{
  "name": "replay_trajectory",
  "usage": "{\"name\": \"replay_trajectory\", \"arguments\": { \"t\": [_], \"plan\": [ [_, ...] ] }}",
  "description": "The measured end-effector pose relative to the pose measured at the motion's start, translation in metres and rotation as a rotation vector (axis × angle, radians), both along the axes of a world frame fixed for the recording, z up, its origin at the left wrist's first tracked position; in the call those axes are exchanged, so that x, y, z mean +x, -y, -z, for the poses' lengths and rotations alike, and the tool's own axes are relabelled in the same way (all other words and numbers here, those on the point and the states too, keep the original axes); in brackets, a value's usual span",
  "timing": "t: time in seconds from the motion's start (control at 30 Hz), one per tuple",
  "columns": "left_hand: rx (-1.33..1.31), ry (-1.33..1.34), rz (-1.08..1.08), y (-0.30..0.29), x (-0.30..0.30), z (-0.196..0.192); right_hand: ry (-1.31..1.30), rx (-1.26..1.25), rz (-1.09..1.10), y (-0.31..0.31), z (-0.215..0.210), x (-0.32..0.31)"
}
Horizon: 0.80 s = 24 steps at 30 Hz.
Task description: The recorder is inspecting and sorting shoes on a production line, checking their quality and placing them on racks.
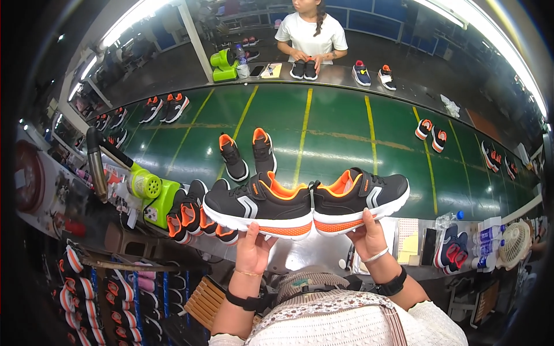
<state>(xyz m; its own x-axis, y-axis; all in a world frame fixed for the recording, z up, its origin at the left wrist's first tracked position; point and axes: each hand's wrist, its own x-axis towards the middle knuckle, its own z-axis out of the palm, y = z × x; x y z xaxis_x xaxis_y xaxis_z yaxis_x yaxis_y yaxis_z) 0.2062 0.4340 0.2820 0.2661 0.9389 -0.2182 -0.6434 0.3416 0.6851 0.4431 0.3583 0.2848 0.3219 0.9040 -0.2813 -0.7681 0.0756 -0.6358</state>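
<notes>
A pair of black sneakers with orange lining and white soles is held up in front of me, heel to heel. My left hand (254, 248) grips the left sneaker (259, 203) from below, thumb on the sole's side edge. Under the right sneaker (362, 199), my right hand (370, 233) has its thumb against the orange-and-white sole; its other fingers are mostly hidden. The toes point outward, and the heels meet in the middle. Beyond them, another black pair (234, 158) stands on the green conveyor belt (334, 138).
At left, a lime-green hot-air blower (153, 190) stands beside several black-orange sneakers (193, 210). Bottles (487, 242), a small fan (515, 242) and dark shoes (450, 249) are at right. Across the belt, a person (311, 40) handles black shoes. A shoe rack (109, 288) is lower left.
</notes>
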Motion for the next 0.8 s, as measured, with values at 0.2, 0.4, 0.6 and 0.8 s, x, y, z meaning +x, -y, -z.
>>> {"name": "replay_trajectory", "arguments": {
  "t": [0.2, 0.4, 0.6, 0.8],
  "plan": [
    [0.073, -0.041, 0.009, 0.000, 0.001, -0.009, 0.046, -0.001, 0.005, 0.002, 0.000, 0.003],
    [0.092, -0.081, -0.031, 0.002, 0.004, -0.010, 0.055, 0.002, 0.016, 0.003, 0.006, 0.004],
    [0.031, 0.385, 0.334, -0.006, -0.004, 0.008, -0.083, 0.318, -0.362, 0.003, 0.036, 0.035],
    [-0.194, 0.421, 0.506, -0.008, 0.038, 0.039, -0.425, 0.131, -0.504, -0.004, 0.067, 0.019]
  ]
}}
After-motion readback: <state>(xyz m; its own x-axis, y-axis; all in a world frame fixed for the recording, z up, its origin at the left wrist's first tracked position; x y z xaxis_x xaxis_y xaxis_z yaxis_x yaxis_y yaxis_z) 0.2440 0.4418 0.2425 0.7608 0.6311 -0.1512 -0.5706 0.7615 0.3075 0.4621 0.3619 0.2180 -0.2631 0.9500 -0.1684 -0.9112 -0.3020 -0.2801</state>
